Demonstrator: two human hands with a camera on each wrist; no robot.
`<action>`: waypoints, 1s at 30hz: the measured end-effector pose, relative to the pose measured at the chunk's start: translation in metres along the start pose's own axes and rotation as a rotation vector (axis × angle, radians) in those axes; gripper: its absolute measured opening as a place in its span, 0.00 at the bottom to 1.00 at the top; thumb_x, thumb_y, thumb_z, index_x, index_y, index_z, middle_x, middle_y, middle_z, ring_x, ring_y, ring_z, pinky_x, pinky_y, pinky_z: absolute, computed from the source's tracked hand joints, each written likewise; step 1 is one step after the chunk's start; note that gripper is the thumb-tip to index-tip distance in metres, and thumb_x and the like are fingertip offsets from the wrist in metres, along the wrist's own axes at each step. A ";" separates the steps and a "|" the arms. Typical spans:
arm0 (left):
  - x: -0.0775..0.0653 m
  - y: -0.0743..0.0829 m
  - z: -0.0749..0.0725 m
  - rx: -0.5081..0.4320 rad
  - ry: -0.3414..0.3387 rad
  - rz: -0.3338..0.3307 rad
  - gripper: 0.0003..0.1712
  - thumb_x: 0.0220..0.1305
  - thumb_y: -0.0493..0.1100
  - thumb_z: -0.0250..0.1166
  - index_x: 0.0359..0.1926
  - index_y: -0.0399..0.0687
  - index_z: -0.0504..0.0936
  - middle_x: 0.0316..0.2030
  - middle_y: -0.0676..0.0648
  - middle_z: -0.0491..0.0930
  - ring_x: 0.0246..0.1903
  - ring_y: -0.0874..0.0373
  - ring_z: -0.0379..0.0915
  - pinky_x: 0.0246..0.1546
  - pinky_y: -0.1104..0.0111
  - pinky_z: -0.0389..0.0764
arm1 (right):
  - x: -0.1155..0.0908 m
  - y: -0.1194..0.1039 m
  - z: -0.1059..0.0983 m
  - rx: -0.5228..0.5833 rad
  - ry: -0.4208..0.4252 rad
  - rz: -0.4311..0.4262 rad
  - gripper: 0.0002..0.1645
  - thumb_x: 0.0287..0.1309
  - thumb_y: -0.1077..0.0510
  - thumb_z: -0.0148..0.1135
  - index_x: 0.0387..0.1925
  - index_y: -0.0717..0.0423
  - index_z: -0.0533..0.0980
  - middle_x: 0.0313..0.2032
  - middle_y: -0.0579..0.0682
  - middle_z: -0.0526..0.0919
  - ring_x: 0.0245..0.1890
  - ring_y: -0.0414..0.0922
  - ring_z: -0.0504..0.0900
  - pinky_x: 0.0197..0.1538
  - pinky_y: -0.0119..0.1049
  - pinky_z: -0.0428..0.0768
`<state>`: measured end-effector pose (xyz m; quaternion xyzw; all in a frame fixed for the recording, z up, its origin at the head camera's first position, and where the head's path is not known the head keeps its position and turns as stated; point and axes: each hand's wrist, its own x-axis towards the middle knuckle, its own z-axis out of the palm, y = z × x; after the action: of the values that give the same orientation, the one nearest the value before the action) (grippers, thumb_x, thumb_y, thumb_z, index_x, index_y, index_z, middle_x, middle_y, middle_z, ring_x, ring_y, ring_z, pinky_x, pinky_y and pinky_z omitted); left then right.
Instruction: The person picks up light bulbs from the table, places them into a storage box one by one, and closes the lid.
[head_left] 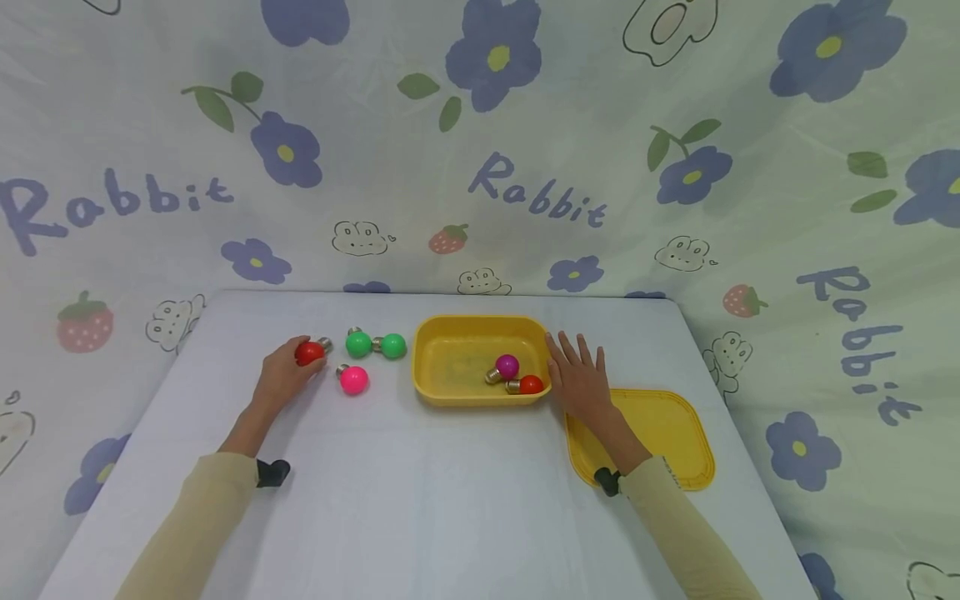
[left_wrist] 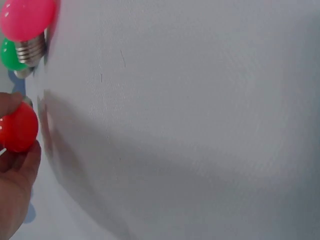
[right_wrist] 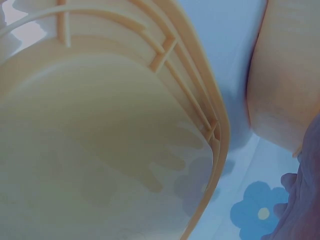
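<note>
My left hand [head_left: 285, 373] pinches a red light bulb [head_left: 310, 353] between thumb and fingers at the left of the table; its metal base points away to the right. In the left wrist view the red bulb [left_wrist: 20, 127] shows between thumb and fingertips. Fingers spread and straight, my right hand [head_left: 581, 379] lies against the right end of a yellow plastic box [head_left: 450, 402]. Inside the box are a purple bulb [head_left: 507, 366] and another red bulb [head_left: 531, 384]. A pink bulb [head_left: 354, 380] and two green bulbs, one left [head_left: 358, 344] and one right [head_left: 393, 346], lie between my left hand and the box.
A yellow lid [head_left: 675, 433] lies on the white table [head_left: 420, 500], partly beneath my right forearm. Its ribbed rim [right_wrist: 220, 130] fills much of the right wrist view. Behind the table hangs a patterned cloth [head_left: 390, 183].
</note>
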<state>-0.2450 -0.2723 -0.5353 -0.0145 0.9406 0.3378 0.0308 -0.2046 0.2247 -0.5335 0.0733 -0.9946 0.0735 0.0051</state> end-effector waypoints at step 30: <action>-0.027 0.118 0.023 -0.164 0.064 0.352 0.32 0.65 0.36 0.68 0.68 0.36 0.69 0.63 0.34 0.72 0.61 0.38 0.67 0.59 0.46 0.74 | 0.000 0.001 0.001 0.020 -0.008 0.001 0.35 0.78 0.45 0.38 0.80 0.43 0.46 0.77 0.53 0.50 0.76 0.59 0.41 0.72 0.65 0.38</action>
<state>-0.2227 -0.1670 -0.4763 0.1369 0.8984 0.4129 -0.0597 -0.2049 0.2257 -0.5347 0.0731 -0.9939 0.0830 0.0003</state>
